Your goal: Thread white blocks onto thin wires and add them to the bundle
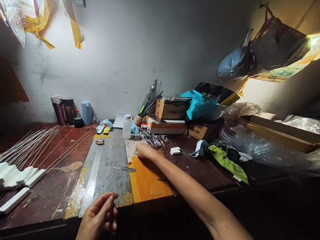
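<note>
My right hand reaches forward over the far end of the orange sheet, next to a white board. Its fingers are curled and mostly hidden, so what they hold cannot be made out. My left hand hovers at the table's front edge, palm turned inward, with thumb and forefinger near each other; whether something thin is between them is too small to tell. A metal ruler lies on the grey strip, and a short metal blade rests across it. Small black-and-white pieces are scattered beyond my right hand.
White blocks with thin rods lie at the left. A clear bottle stands behind the board. Flasks, cardboard boxes and bags line the wall. White blocks, a mask and green cloth lie right.
</note>
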Demonstrator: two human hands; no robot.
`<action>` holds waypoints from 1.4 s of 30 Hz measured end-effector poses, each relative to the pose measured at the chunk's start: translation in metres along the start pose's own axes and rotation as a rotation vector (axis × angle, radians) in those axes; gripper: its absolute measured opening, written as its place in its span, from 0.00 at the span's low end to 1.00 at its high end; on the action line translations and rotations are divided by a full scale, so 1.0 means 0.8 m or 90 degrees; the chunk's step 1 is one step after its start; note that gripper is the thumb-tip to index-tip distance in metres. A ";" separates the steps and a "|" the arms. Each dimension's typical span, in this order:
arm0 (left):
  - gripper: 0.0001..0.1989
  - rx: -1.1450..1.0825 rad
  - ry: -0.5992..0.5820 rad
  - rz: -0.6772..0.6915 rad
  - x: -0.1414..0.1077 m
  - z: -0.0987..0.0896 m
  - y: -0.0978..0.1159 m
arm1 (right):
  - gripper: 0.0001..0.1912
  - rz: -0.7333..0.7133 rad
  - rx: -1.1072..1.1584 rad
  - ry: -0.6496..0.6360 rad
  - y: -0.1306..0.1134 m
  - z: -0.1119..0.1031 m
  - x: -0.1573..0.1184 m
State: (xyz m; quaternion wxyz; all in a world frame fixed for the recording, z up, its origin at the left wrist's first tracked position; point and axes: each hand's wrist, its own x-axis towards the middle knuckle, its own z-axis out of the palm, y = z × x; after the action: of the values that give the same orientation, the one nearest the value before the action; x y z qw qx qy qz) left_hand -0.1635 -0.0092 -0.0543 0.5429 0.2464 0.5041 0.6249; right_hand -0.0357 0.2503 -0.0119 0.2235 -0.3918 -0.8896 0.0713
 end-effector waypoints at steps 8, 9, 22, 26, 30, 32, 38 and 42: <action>0.22 -0.018 -0.053 0.004 -0.009 0.003 -0.008 | 0.12 0.166 0.233 -0.053 -0.013 -0.044 -0.020; 0.22 -0.023 -0.056 -0.002 -0.010 0.004 -0.010 | 0.12 0.172 0.287 -0.058 -0.020 -0.047 -0.031; 0.21 0.040 -0.132 -0.035 -0.028 0.023 -0.020 | 0.21 0.282 0.953 -0.205 -0.114 -0.058 -0.160; 0.20 0.053 -0.147 -0.032 -0.030 0.024 -0.020 | 0.21 0.290 0.970 -0.203 -0.111 -0.056 -0.161; 0.19 0.020 -0.140 -0.039 -0.032 0.025 -0.020 | 0.21 0.287 0.977 -0.204 -0.105 -0.050 -0.162; 0.19 0.013 -0.136 -0.037 -0.032 0.024 -0.022 | 0.20 0.281 0.979 -0.213 -0.103 -0.048 -0.162; 0.20 0.034 -0.135 -0.033 -0.032 0.024 -0.018 | 0.20 0.284 0.974 -0.219 -0.101 -0.046 -0.160; 0.20 0.021 -0.141 -0.046 -0.034 0.026 -0.013 | 0.21 0.292 0.959 -0.220 -0.102 -0.045 -0.159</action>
State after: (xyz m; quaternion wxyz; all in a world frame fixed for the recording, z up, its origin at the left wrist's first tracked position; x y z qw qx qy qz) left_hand -0.1335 -0.0276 -0.0497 0.6132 0.3044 0.4596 0.5657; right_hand 0.0018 0.1002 0.0011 0.2667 -0.2919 -0.5219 0.7558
